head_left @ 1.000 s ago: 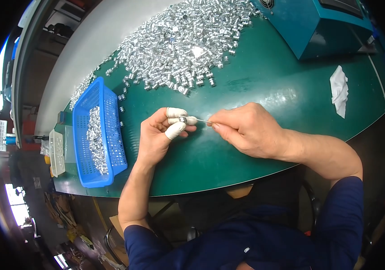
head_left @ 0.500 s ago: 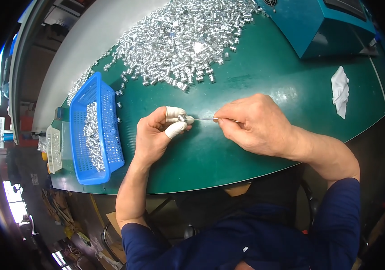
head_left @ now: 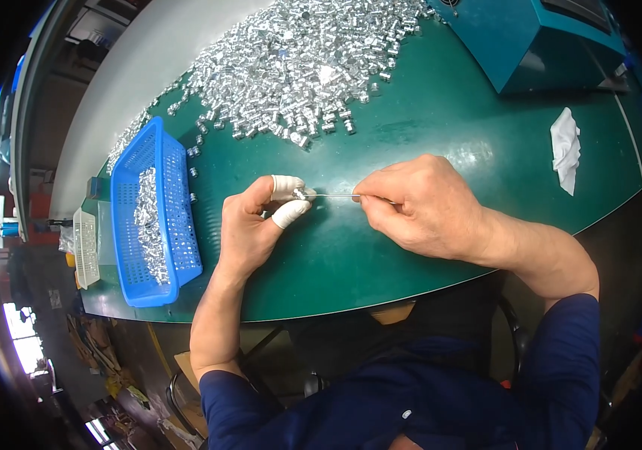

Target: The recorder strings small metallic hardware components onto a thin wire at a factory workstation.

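Observation:
Between thumb and fingers, my left hand pinches a small shiny metal fitting; white finger cots cover its thumb and at least one finger. My right hand is closed on a thin metal rod, held level and pointing left. The rod's far tip meets the fitting at my left fingertips; whether it enters the fitting is too small to tell. Both hands are just above the green tabletop. Beyond them lies a large heap of similar silvery metal fittings.
Left of my left hand stands a blue perforated basket partly filled with metal fittings. A smaller white basket sits beyond it. A teal machine housing occupies the far right, with a crumpled white cloth in front. Stray fittings lie beside the blue basket.
The left hand's fingers have shifted slightly and the fitting's angle between them looks a little different. The right hand stays nearly in place with the rod. The whole view has moved slightly.

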`<control>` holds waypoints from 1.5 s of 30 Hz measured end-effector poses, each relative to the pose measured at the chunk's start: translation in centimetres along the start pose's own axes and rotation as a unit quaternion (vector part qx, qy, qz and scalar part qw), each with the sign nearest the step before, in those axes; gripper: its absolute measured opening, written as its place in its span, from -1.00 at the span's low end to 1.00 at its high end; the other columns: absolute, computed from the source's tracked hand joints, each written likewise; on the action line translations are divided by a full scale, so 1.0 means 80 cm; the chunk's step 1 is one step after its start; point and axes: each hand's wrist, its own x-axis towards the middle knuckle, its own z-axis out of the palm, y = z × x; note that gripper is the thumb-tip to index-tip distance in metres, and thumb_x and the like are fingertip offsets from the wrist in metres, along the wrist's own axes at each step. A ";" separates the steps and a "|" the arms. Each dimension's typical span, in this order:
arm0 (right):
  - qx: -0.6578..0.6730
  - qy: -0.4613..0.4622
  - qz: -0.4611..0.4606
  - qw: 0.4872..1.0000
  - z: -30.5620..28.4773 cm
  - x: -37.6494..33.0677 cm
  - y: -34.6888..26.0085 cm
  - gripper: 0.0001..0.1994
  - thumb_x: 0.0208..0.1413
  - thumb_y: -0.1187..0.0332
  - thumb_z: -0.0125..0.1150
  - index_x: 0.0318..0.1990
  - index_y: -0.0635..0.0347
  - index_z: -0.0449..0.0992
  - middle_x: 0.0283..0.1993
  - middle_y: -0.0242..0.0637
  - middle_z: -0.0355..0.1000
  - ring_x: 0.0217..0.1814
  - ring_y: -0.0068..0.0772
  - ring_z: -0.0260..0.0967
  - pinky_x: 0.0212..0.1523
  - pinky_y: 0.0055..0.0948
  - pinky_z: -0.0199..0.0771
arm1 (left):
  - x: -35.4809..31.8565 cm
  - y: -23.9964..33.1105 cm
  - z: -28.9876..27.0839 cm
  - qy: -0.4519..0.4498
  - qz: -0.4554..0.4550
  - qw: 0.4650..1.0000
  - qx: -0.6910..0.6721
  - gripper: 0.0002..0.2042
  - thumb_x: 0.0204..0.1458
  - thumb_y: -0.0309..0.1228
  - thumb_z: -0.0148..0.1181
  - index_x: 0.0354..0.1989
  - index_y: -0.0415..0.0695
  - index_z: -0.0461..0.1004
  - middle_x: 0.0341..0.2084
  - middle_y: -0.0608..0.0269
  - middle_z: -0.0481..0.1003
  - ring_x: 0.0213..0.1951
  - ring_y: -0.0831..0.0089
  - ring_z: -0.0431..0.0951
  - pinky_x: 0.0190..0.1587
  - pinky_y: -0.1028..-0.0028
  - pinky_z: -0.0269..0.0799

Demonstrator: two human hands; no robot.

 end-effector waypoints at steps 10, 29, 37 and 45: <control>-0.039 -0.006 -0.015 0.999 0.005 -0.005 -0.001 -0.91 0.03 0.50 0.19 -0.37 0.29 0.60 -0.51 -0.11 0.51 -0.49 -0.07 0.51 -0.48 -0.19 0.46 | 0.001 0.005 0.005 0.003 -0.002 1.000 0.022 -0.79 0.07 -0.52 0.37 -0.14 -0.28 0.57 -0.31 0.17 0.68 -0.26 0.51 0.68 -0.17 0.52 0.57; 0.012 0.015 0.033 0.999 0.022 -0.007 -0.002 -0.83 0.18 0.54 0.06 -0.09 0.24 0.47 -0.53 -0.14 0.48 -0.51 -0.08 0.49 -0.48 -0.18 0.42 | 0.002 0.009 0.004 0.020 -0.051 0.987 -0.153 -0.81 0.14 -0.55 0.26 -0.08 -0.29 0.50 -0.26 0.04 0.65 -0.25 0.38 0.66 -0.14 0.47 0.58; 0.020 -0.026 0.047 0.998 0.022 -0.005 0.010 -0.88 0.21 0.52 -0.03 -0.15 0.26 0.41 -0.52 -0.16 0.44 -0.45 -0.13 0.49 -0.36 -0.20 0.45 | 0.001 0.006 0.005 0.036 -0.053 0.985 -0.161 -0.78 0.11 -0.61 0.28 -0.07 -0.30 0.49 -0.22 0.05 0.64 -0.21 0.40 0.65 -0.11 0.46 0.60; 0.317 -0.076 0.254 0.910 0.028 0.007 -0.006 -0.81 0.21 0.41 0.22 -0.10 0.33 0.49 -0.58 -0.62 0.25 -0.52 -0.84 0.06 -0.53 -0.61 0.05 | -0.001 0.003 0.015 0.042 -0.006 0.993 -0.110 -0.78 0.03 -0.56 0.40 -0.17 -0.26 0.52 -0.35 0.24 0.62 -0.30 0.55 0.61 -0.19 0.53 0.55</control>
